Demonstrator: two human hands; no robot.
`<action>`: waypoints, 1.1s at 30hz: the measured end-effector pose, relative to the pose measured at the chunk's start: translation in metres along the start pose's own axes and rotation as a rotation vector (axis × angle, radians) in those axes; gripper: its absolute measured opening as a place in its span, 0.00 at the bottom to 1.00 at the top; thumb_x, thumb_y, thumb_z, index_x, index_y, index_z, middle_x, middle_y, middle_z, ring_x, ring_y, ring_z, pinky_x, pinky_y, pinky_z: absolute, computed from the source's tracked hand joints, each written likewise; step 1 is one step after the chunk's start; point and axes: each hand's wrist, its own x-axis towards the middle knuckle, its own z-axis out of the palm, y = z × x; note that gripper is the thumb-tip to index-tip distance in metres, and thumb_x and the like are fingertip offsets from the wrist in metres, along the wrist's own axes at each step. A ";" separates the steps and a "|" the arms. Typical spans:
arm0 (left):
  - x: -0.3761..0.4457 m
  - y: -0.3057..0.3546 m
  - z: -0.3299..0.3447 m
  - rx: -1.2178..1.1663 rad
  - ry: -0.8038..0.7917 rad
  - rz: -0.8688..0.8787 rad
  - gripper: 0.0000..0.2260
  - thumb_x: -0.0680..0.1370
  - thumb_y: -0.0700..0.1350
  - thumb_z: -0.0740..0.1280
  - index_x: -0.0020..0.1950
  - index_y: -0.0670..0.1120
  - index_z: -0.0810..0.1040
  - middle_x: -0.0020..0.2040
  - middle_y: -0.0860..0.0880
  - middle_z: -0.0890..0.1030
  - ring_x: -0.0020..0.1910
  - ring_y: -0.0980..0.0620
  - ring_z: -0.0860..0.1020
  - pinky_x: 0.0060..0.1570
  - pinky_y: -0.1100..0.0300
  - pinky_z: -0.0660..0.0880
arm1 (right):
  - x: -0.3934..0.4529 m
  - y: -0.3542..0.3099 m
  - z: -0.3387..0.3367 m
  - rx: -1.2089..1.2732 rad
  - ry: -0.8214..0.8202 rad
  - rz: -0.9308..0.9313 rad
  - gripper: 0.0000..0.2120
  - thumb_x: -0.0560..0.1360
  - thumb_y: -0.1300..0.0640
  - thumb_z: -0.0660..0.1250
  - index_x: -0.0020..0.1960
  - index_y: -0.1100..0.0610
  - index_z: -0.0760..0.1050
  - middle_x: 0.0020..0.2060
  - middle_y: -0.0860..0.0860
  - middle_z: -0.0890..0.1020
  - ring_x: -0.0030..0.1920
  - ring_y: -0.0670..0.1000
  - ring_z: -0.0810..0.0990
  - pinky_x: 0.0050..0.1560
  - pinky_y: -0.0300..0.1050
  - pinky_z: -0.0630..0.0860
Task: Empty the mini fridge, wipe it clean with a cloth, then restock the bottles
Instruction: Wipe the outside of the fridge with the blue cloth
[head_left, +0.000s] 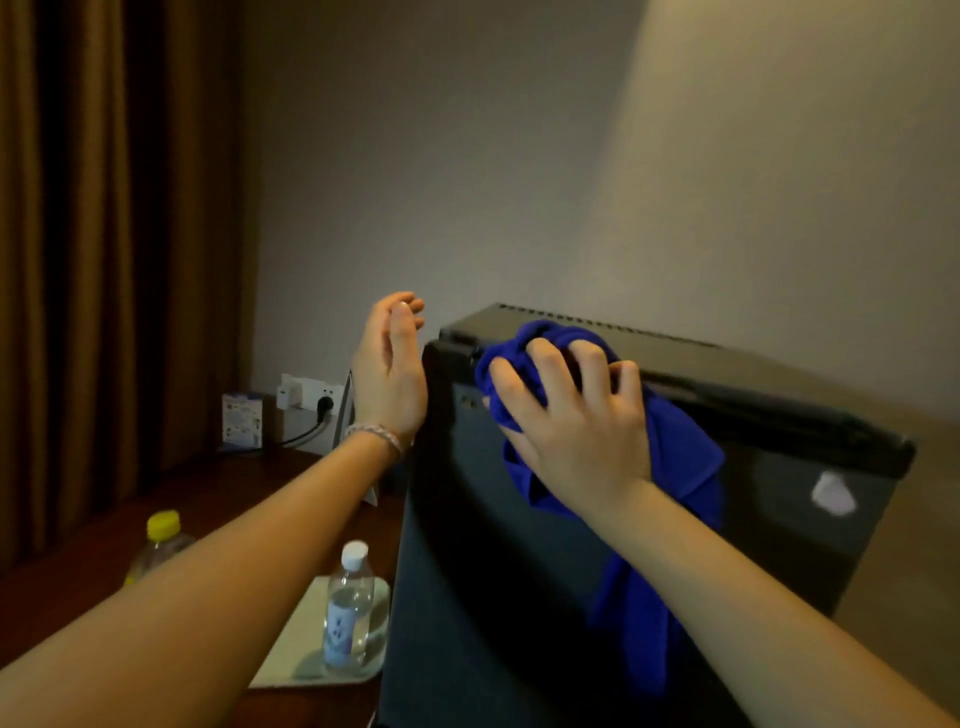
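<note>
A black fridge (571, 519) stands on a desk. At its top front edge, the right hand (576, 431) grips a bunched blue cloth (675, 457). The left hand (389, 374), fingers straight, hovers beside its left corner. Two bottles (348, 608) stand left of it.

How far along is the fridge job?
Emptying: two clear plastic bottles, white-capped and yellow-capped, stand outside on the wooden desk. Wiping: right hand presses the blue cloth on the black mini fridge; left hand open beside it. Restocking remains.
</note>
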 end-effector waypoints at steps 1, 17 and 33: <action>0.018 0.010 0.003 0.004 -0.018 -0.023 0.15 0.83 0.56 0.51 0.60 0.52 0.74 0.56 0.56 0.79 0.56 0.59 0.78 0.59 0.55 0.75 | 0.018 0.005 -0.002 0.031 -0.069 0.030 0.15 0.79 0.47 0.65 0.63 0.52 0.76 0.57 0.57 0.79 0.53 0.63 0.77 0.44 0.58 0.73; 0.138 0.035 0.033 0.304 -0.611 -0.296 0.19 0.84 0.53 0.53 0.69 0.44 0.69 0.65 0.48 0.70 0.61 0.59 0.70 0.58 0.75 0.61 | 0.169 0.084 0.115 0.839 -1.125 0.427 0.37 0.74 0.31 0.62 0.77 0.47 0.61 0.69 0.55 0.69 0.71 0.62 0.64 0.70 0.61 0.64; 0.106 0.062 0.080 0.937 -1.212 -0.396 0.48 0.60 0.80 0.63 0.76 0.63 0.59 0.79 0.56 0.47 0.77 0.37 0.40 0.70 0.30 0.53 | 0.073 0.110 0.095 0.596 -1.452 0.498 0.28 0.82 0.35 0.43 0.80 0.40 0.47 0.81 0.46 0.45 0.80 0.53 0.45 0.77 0.60 0.46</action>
